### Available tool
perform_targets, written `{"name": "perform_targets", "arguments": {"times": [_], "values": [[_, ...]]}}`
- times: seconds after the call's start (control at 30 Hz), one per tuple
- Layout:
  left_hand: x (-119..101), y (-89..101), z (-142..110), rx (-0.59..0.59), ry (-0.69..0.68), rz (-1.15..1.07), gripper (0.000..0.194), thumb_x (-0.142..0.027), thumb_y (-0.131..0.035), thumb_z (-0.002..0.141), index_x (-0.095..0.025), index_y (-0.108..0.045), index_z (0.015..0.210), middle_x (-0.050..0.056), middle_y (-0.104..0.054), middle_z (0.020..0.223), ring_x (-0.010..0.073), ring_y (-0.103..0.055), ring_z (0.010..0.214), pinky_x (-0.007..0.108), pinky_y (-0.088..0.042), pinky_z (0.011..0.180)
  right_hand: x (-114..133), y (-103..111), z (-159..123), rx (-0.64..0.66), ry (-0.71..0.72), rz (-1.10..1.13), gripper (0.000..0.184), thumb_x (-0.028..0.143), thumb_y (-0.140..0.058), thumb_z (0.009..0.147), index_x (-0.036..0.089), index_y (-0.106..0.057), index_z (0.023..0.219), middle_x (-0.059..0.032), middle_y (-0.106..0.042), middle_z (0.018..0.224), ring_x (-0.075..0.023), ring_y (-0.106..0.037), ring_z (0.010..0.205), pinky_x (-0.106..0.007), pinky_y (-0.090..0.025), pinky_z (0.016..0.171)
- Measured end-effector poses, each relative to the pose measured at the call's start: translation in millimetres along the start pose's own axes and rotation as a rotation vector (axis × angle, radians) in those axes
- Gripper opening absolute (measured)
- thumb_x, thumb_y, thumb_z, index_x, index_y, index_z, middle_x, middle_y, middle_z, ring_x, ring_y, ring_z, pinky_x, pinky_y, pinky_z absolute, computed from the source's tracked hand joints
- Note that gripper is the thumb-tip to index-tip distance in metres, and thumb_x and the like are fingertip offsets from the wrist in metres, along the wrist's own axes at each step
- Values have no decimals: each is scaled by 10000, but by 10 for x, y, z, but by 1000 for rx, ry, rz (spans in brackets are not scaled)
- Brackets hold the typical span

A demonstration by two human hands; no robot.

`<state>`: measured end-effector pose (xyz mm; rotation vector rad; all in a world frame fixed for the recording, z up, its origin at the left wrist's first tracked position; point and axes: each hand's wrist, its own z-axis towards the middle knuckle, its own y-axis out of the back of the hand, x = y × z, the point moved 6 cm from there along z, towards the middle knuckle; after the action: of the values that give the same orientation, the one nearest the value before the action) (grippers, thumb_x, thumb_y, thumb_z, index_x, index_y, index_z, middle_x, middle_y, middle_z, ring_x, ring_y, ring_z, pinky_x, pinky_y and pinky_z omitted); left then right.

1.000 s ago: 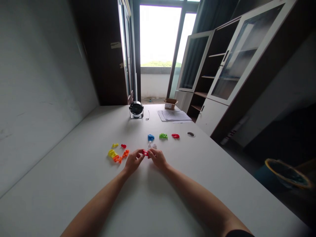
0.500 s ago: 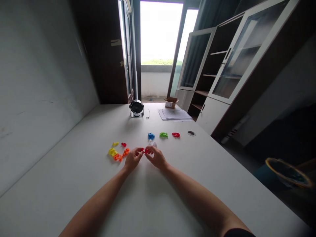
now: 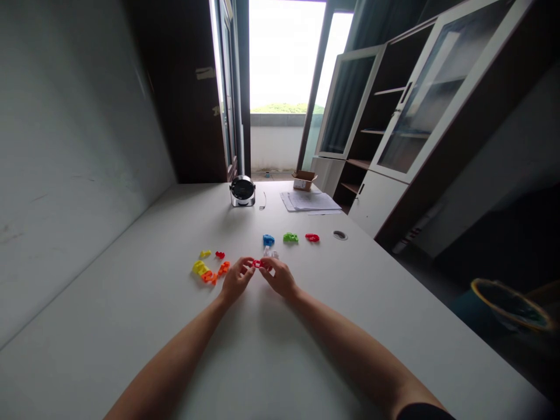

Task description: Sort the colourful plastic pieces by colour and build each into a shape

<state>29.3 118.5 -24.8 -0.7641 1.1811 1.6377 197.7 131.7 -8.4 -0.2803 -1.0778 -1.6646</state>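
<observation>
My left hand [image 3: 237,281] and my right hand [image 3: 280,277] meet over the white table [image 3: 131,326], both pinching a small red plastic piece [image 3: 256,263] between the fingertips. Just beyond it lies a white piece [image 3: 270,254]. Farther back a blue piece [image 3: 268,240], a green piece [image 3: 290,237] and a red piece [image 3: 312,237] lie in a row. Left of my left hand sits a cluster of yellow pieces [image 3: 199,268] and orange pieces [image 3: 217,273], with a small red piece [image 3: 219,255] behind them.
A small round fan [image 3: 242,192] stands at the table's far end, with a stack of papers [image 3: 310,202] and a cardboard box [image 3: 303,181] to its right. A cable hole [image 3: 339,235] sits near the right edge. Cabinets [image 3: 394,134] stand on the right, a bin [image 3: 507,303] below.
Both hands have shifted slightly away from me while keeping the red piece pinched between them. The camera has tilted a little; the other pieces lie where they were.
</observation>
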Motion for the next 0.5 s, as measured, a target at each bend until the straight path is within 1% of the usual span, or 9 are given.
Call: {"name": "perform_targets", "arguments": {"times": [0.13, 0.27, 0.33, 0.43, 0.5], "values": [[-66, -5, -20, -1, -43, 16, 273, -334, -589, 906, -221, -624, 1153, 49, -705, 967, 145, -656, 740, 248, -517, 638, -23, 0, -2, 6, -28, 19, 142, 315, -601, 933, 226, -646, 1034, -35, -723, 870, -173, -671, 733, -288, -526, 675], [-104, -6, -30, -9, -77, 90, 197, -312, -588, 907, -226, -647, 1074, 43, -713, 977, 140, -646, 729, 239, -499, 628, -62, -5, -7, 7, -57, 21, 102, 302, -611, 918, 224, -640, 977, -14, -708, 804, -166, -656, 698, -280, -510, 671], [-120, -4, -31, -10, -91, 129, 175, -307, -584, 910, -226, -658, 1046, 43, -718, 980, 142, -644, 727, 241, -495, 628, -68, -5, -6, 14, -67, 21, 118, 332, -611, 926, 223, -638, 958, -14, -705, 795, -168, -650, 694, -279, -503, 668], [-127, 10, -28, -8, -80, 164, 186, -328, -561, 928, -226, -669, 1040, 45, -727, 964, 153, -649, 733, 246, -495, 626, -55, -8, -5, 38, -68, 19, 167, 385, -585, 954, 227, -639, 951, -13, -706, 800, -162, -635, 674, -262, -480, 623], [-121, 23, -21, -5, -62, 169, 201, -340, -542, 938, -221, -676, 1029, 48, -735, 940, 163, -656, 743, 252, -499, 633, -39, -9, -8, 51, -54, -4, 184, 382, -541, 984, 232, -643, 951, -10, -707, 807, -152, -619, 649, -258, -469, 620]]}}
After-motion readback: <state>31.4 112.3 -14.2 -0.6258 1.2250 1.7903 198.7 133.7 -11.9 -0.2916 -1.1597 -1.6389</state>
